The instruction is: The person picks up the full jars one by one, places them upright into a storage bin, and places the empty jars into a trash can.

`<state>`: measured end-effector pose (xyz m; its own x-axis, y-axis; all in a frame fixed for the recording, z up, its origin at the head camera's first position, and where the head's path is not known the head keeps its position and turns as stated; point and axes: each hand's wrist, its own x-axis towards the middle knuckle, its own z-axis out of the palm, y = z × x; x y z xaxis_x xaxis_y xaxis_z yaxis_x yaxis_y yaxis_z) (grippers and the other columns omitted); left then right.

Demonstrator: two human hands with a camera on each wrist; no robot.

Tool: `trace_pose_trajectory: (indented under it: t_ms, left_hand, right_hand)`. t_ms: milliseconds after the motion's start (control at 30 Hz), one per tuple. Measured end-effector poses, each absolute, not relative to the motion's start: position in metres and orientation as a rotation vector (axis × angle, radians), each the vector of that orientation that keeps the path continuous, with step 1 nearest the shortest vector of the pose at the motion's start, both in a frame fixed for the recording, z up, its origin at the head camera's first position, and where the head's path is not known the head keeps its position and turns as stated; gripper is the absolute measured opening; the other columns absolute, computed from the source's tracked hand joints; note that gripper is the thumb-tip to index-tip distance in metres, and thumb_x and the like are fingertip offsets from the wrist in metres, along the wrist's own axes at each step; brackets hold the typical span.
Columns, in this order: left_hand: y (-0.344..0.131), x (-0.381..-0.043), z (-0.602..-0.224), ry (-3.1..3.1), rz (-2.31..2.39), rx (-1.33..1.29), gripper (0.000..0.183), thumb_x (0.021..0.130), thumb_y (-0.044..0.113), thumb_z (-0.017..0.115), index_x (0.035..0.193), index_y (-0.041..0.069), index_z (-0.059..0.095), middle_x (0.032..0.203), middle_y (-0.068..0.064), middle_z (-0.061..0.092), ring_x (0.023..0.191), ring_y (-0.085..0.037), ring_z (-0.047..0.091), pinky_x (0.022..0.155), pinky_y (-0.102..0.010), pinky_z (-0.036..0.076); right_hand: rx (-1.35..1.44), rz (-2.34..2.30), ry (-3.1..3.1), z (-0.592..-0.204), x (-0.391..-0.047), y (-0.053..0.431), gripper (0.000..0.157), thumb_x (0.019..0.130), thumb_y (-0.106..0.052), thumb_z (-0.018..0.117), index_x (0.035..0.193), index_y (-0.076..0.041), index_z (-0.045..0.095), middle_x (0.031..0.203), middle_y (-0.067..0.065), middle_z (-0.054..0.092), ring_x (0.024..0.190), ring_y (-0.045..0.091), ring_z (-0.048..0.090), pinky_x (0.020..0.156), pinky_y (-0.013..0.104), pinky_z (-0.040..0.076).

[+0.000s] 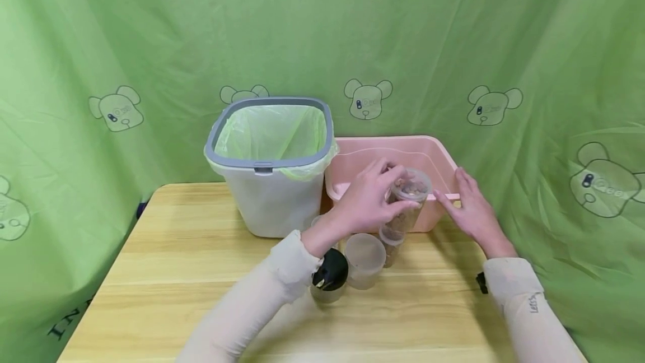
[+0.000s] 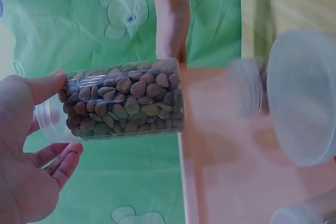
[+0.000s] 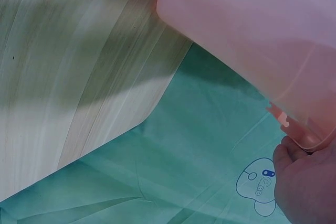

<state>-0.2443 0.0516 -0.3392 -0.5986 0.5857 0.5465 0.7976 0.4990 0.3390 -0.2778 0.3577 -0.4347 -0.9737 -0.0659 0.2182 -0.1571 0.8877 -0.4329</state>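
My left hand [image 1: 367,198] grips a clear plastic jar [image 2: 123,100] of brown nuts by its pale lid, thumb on one side and fingers on the other. The jar is held up at the front edge of a pink plastic bin [image 1: 428,143], overlapping its rim in the head view. My right hand [image 1: 472,209] holds the bin's front right corner at the rim; in the right wrist view, the fingers [image 3: 289,153] curl over the rim there. Below the held jar stands another jar [image 1: 392,244], partly hidden by it.
Left of the pink bin is a white trash can [image 1: 272,200] with a grey rim and a plastic liner. In front of it stand a translucent-lidded container [image 1: 365,254] and a black-topped one [image 1: 330,270], partly behind my left sleeve. Green curtain [image 1: 403,27] surrounds the wooden table [image 1: 201,273].
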Motion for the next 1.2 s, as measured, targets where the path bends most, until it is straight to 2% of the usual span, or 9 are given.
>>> trace_pose_trajectory:
  t_ms: [167, 333, 467, 633, 867, 1200]
  left_hand:
    - [0.051, -0.259, -0.331, -2.419, -0.807, -1.124, 0.049, 0.091, 0.043, 0.079, 0.131, 0.019, 0.063, 0.134, -0.003, 0.058, 0.119, -0.014, 0.056, 0.103, -0.029, 0.047]
    - [0.052, -0.272, -0.327, -2.425, -0.846, -1.086, 0.048, 0.092, 0.041, 0.079, 0.132, 0.018, 0.063, 0.13, -0.004, 0.058, 0.112, -0.014, 0.058, 0.096, -0.027, 0.049]
    - [0.055, -0.282, -0.326, -2.416, -0.887, -1.032, 0.047, 0.093, 0.04, 0.078, 0.131, 0.018, 0.063, 0.129, -0.006, 0.058, 0.113, -0.018, 0.057, 0.094, -0.03, 0.05]
    - [0.061, -0.296, -0.327, -2.425, -0.894, -0.943, 0.045, 0.094, 0.04, 0.076, 0.13, 0.016, 0.063, 0.132, -0.008, 0.058, 0.117, -0.02, 0.052, 0.098, -0.032, 0.047]
    - [0.065, -0.316, -0.334, -2.467, -0.889, -0.818, 0.044, 0.096, 0.04, 0.074, 0.13, 0.015, 0.062, 0.137, -0.01, 0.056, 0.12, -0.024, 0.051, 0.1, -0.034, 0.047]
    - [0.066, -0.34, -0.352, -2.558, -0.861, -0.676, 0.048, 0.097, 0.042, 0.072, 0.137, 0.019, 0.059, 0.142, -0.008, 0.054, 0.126, -0.024, 0.05, 0.104, -0.039, 0.046]
  right_hand:
    - [0.16, 0.692, -2.861, -0.434, -0.278, 0.357, 0.093, 0.106, -0.057, 0.045, 0.164, -0.003, -0.003, 0.171, 0.029, 0.0, 0.146, 0.063, 0.021, 0.111, 0.08, 0.021]
    - [0.162, 0.695, -2.856, -0.434, -0.278, 0.357, 0.093, 0.106, -0.057, 0.046, 0.164, -0.003, -0.002, 0.17, 0.03, 0.002, 0.147, 0.062, 0.021, 0.111, 0.079, 0.02]
    - [0.163, 0.692, -2.853, -0.435, -0.278, 0.358, 0.093, 0.106, -0.057, 0.045, 0.164, -0.003, -0.002, 0.171, 0.029, 0.001, 0.147, 0.062, 0.021, 0.111, 0.079, 0.02]
    - [0.154, 0.694, -2.854, -0.435, -0.277, 0.358, 0.093, 0.106, -0.058, 0.045, 0.165, -0.005, -0.003, 0.172, 0.027, 0.0, 0.147, 0.062, 0.021, 0.11, 0.08, 0.021]
    - [0.168, 0.685, -2.845, -0.434, -0.276, 0.358, 0.091, 0.106, -0.055, 0.046, 0.164, -0.001, 0.0, 0.171, 0.028, 0.002, 0.146, 0.063, 0.023, 0.109, 0.081, 0.022]
    - [0.151, 0.687, -2.86, -0.434, -0.277, 0.358, 0.092, 0.106, -0.058, 0.045, 0.165, -0.006, -0.003, 0.172, 0.026, 0.0, 0.146, 0.062, 0.022, 0.109, 0.081, 0.021]
